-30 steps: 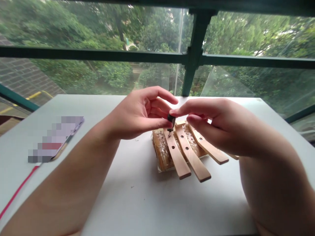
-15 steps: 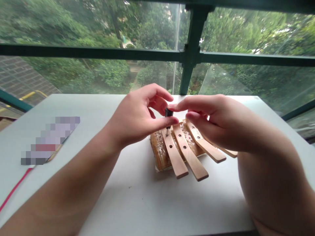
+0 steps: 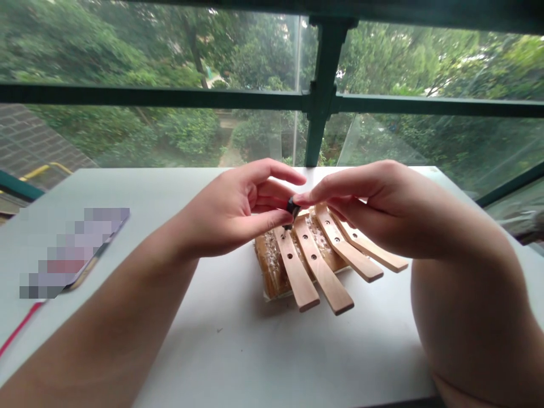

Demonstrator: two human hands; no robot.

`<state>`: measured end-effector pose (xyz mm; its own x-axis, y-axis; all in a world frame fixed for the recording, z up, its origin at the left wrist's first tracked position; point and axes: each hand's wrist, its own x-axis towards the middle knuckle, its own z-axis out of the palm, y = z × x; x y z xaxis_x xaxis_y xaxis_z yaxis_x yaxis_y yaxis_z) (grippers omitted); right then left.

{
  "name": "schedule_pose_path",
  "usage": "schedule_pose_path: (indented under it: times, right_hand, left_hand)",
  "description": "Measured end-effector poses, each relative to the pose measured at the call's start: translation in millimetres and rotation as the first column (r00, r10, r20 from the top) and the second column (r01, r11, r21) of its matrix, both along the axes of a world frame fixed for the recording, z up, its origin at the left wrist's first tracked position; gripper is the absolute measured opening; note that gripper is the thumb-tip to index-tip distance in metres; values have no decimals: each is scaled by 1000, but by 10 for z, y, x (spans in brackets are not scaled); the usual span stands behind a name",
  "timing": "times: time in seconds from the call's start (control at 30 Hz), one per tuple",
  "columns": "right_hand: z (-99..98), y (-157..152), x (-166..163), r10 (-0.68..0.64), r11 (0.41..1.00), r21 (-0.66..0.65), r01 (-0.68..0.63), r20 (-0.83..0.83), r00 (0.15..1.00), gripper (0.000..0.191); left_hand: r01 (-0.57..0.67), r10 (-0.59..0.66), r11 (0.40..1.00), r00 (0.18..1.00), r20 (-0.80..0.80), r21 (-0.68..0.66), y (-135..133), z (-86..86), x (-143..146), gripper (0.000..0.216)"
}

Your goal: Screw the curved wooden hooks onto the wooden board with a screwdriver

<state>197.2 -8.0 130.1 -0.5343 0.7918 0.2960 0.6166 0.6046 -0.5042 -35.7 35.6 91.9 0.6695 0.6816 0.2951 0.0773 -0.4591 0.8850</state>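
Note:
My left hand [image 3: 238, 209] and my right hand [image 3: 374, 207] meet above the middle of the white table [image 3: 255, 345]. Both pinch a small black part [image 3: 292, 206] between fingertips, left thumb and forefinger on one side, right forefinger on the other. Just below lie several wooden slats [image 3: 317, 263] with drilled holes, fanned out toward me. They rest on a clear bag of small wooden pieces [image 3: 270, 266]. What hangs under the black part is too small to make out.
A blurred flat card or booklet [image 3: 70, 249] lies at the table's left, with a red cord [image 3: 17, 331] running from it to the near left edge. Beyond the table's far edge stands a green-framed window [image 3: 317, 102] with trees behind.
Both hands stay pinched on the black part; it dropped slightly toward the slats after being lifted half a second ago. The view shifted a little to the right.

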Motion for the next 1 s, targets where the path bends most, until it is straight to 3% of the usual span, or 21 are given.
schedule_pose_path:
  times: [0.1,0.23,0.37,0.53,0.73,0.87,1.0]
  right_hand:
    - [-11,22,-17,-37,999,16,37,17,999,31]
    - [-19,35,-18,-55,998,19,54,35,998,30]
    - [-28,19,-20,-51,996,69,49,35,998,33]
    - [-26,6,-58,-47,997,58,45,26,999,32]
    - [-17,-4,-81,-22,1000,5,22,8,1000,28]
    - [-18,-14,-88,-5,1000,10,6,-7,1000,27]
    - [-12,-11,-91,-15,1000,14,15,-4,1000,26]
  left_hand:
    - [-131,137,986,989,-56,99,-9,-5,26,44]
    - [-342,380,901,919,-106,266,-26,-39,64,47]
    - [-403,439,869,895,-72,288,-55,-66,85,43]
    - [-357,374,910,926,-45,213,-82,-54,93,30]
    - [-144,149,986,987,-59,88,-15,-14,23,23]
    - [-16,22,997,997,-79,77,46,4,-39,25]
    - [-6,13,996,996,-83,89,47,12,-24,29]
